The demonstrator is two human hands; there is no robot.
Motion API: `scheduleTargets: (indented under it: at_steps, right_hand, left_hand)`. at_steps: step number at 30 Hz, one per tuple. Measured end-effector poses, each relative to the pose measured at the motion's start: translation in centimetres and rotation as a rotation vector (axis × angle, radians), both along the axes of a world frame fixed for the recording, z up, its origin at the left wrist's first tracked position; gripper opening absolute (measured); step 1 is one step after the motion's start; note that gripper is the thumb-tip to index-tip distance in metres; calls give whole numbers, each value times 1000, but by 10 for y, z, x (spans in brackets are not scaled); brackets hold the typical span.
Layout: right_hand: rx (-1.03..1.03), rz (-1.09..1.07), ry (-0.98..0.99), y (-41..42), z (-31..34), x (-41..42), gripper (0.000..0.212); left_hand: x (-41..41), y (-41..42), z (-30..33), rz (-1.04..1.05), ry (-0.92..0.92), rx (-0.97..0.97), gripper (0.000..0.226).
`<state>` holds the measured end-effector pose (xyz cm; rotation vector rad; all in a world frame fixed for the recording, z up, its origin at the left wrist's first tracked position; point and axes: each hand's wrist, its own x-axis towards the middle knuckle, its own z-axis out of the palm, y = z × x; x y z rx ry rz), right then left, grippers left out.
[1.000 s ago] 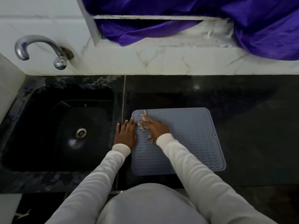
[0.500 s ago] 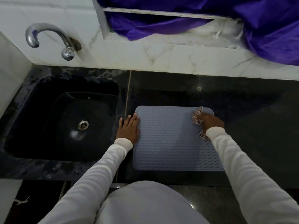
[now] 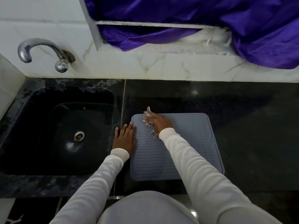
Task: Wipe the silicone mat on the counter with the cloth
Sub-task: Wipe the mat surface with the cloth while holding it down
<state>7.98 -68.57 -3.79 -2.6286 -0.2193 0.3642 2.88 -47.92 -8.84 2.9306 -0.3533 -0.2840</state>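
Note:
A grey-blue silicone mat (image 3: 191, 143) with a wavy ribbed surface lies flat on the black counter (image 3: 250, 135). My right hand (image 3: 160, 122) presses a small checked cloth (image 3: 148, 119) onto the mat's far left corner; a bit of cloth also sticks out under the wrist. My left hand (image 3: 124, 138) lies flat with fingers spread on the mat's left edge, half on the counter, holding nothing.
A black sink (image 3: 61, 131) with a metal drain sits just left of the mat. A chrome tap (image 3: 42, 52) juts from the white tiled wall above it. Purple fabric (image 3: 210, 21) hangs over the ledge behind the counter.
My right hand has swept the cloth from the mat's far right corner back to its far left corner. My left hand has stayed on the left edge.

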Motion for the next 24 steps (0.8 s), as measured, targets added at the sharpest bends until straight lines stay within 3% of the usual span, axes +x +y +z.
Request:
scheduleTargets:
  at_steps: [2,6,11,14,22,24]
  right_hand:
    - [-51,-4,-36,-34,-3,0,51]
    - [-229,-18,-130,-122,-1,-11,54]
    - [-302,-302,24,-218,2,-38,57]
    - [-240,-455,49,-231,-7,-42,52]
    - [-241,-472,76,-226,-11,-37,44]
    - [-149,-532,107,-212,-1,-34,45]
  left_hand:
    - [-1,0,-1,6,-20,-15,69]
    - [-2,-1,-5,19,-54,-25,63]
    - [-3,-4,-6,27,-77,-27,61]
    - [-2,-5,-5,31,-69,-17,61]
    - [-4,-6,-3,12,-55,19,67]
    - [-4,-7,-2,5,-46,18,69]
